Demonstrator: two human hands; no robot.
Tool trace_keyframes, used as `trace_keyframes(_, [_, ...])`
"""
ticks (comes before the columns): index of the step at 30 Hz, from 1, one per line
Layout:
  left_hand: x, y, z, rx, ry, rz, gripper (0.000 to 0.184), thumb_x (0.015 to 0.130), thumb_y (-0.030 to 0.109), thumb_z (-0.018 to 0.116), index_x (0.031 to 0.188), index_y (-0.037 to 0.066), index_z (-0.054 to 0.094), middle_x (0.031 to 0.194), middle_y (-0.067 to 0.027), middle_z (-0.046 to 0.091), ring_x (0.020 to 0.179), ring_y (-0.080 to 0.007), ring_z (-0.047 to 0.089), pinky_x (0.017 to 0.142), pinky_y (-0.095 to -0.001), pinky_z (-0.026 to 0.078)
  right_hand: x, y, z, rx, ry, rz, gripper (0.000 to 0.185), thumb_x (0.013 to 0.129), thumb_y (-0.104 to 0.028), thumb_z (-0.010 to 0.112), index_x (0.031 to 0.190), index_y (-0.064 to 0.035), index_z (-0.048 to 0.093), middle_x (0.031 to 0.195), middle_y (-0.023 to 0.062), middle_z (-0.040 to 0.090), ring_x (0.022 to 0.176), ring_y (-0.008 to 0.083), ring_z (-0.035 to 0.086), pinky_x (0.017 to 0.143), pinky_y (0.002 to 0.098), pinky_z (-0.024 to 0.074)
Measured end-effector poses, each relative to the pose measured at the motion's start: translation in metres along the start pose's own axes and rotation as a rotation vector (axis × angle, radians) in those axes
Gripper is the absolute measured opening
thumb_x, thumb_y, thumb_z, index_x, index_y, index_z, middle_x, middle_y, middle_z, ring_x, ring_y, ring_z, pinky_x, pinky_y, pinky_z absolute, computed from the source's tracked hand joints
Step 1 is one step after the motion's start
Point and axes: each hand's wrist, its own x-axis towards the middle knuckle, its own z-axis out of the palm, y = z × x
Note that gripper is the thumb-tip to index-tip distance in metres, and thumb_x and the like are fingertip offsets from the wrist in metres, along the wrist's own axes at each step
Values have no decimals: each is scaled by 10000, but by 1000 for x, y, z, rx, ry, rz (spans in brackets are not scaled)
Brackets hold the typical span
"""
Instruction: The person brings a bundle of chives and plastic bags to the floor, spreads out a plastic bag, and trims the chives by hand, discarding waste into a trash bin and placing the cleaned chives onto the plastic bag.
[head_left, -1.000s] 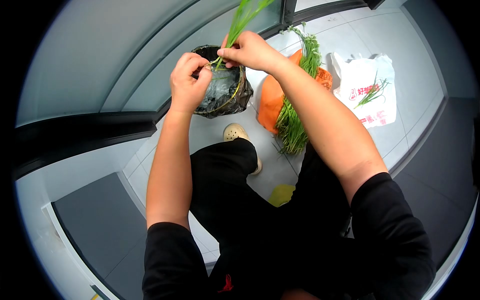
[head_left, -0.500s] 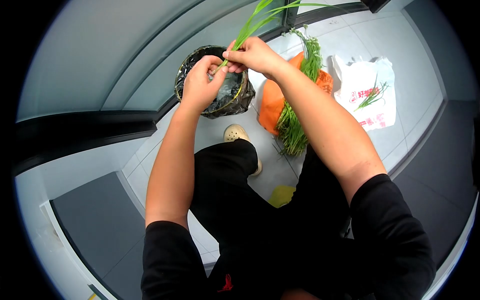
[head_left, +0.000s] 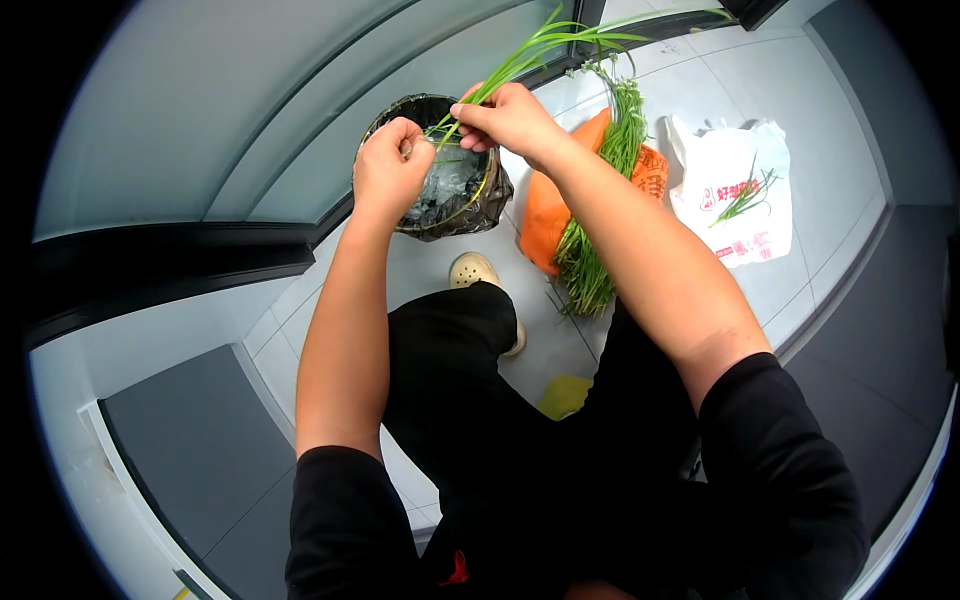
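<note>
Over the black-lined bin, my right hand point(head_left: 510, 122) pinches a few long garlic chives point(head_left: 520, 62), their leaves pointing up and away and their lower ends hanging toward the bin. Just left of it, my left hand point(head_left: 392, 168) is closed with its fingers curled in. Thin green strands show at its fingertips, near the lower ends of the chives; its grip on them is partly hidden. Beneath both hands, the bin point(head_left: 482, 205) has a dark plastic liner with a yellowish rim, and some clear crumpled plastic inside.
Right of the bin, a big bunch of garlic chives point(head_left: 590, 262) lies on an orange bag point(head_left: 542, 215). A white plastic bag point(head_left: 690, 150) farther right holds a few loose chives point(head_left: 748, 200) on top. My beige clog point(head_left: 472, 268) is below the bin; a glass panel point(head_left: 270, 130) stands behind.
My left hand has drawn slightly down and left, away from the lower ends of the chives, and its fingers have curled in. The chives in my right hand have tilted rightward.
</note>
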Motion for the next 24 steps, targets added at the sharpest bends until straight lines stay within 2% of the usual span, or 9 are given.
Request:
trace_keyframes(5, [0,-10,-11,113,75,-170,170,691,214,542,746,57,575,722,-98,591,695,-281,564,648,-356,443,3,-2,-16,49,67,17,192,832,-199,577,880,-17,539,731,53,582,611,139,601,568,247,512])
trace_keyframes(9, [-2,-20,-15,267,-54,-356,155,701,208,530,732,68,588,677,-88,598,732,-272,586,684,-368,453,-1,-10,-30,94,116,19,196,827,-199,588,881,-17,536,741,53,576,621,134,598,578,248,516])
trace_keyframes(12, [-4,-43,-2,359,-118,-405,192,720,205,551,848,79,617,830,-106,617,769,-289,585,715,-362,461,-2,-13,-36,80,131,1,194,830,-196,589,886,-18,536,745,45,577,647,126,599,607,239,518])
trace_keyframes(14, [-7,-42,7,504,70,-5,299,758,125,533,1050,91,589,1048,-130,571,815,-308,584,731,-356,469,-1,-10,-35,56,105,1,193,832,-195,586,891,-17,536,749,48,580,650,127,601,611,238,520])
trace_keyframes(15, [-3,-42,12,505,71,-5,299,758,125,533,1050,91,589,1048,-130,571,815,-308,584,731,-356,469,0,-7,-34,32,84,0,192,835,-193,583,895,-17,537,753,51,584,653,128,603,615,238,522])
trace_keyframes(17, [7,-25,18,-48,-60,278,439,798,75,489,1237,96,467,1169,-89,503,773,-176,557,680,-270,454,2,-5,-27,34,70,1,192,840,-189,577,902,-11,537,775,67,597,661,127,606,623,238,525])
trace_keyframes(19, [1,10,22,-697,-375,-172,468,817,20,443,1281,56,401,1158,-83,512,765,-123,544,652,-223,439,-1,-9,-22,147,-32,22,196,842,-190,578,905,-8,538,795,80,606,666,127,608,624,235,526])
trace_keyframes(23, [6,17,25,-929,-511,-224,311,885,114,459,1177,6,459,940,-58,576,723,-88,530,628,-212,445,-1,-10,-24,178,-27,14,206,843,-195,580,914,-6,540,801,84,608,677,132,611,631,236,524])
trace_keyframes(24, [6,16,25,-953,-447,-256,240,896,169,480,1072,8,509,820,-28,578,701,-76,528,634,-212,451,1,-9,-25,194,-12,11,215,837,-204,589,905,-5,541,788,74,602,674,136,609,635,241,522])
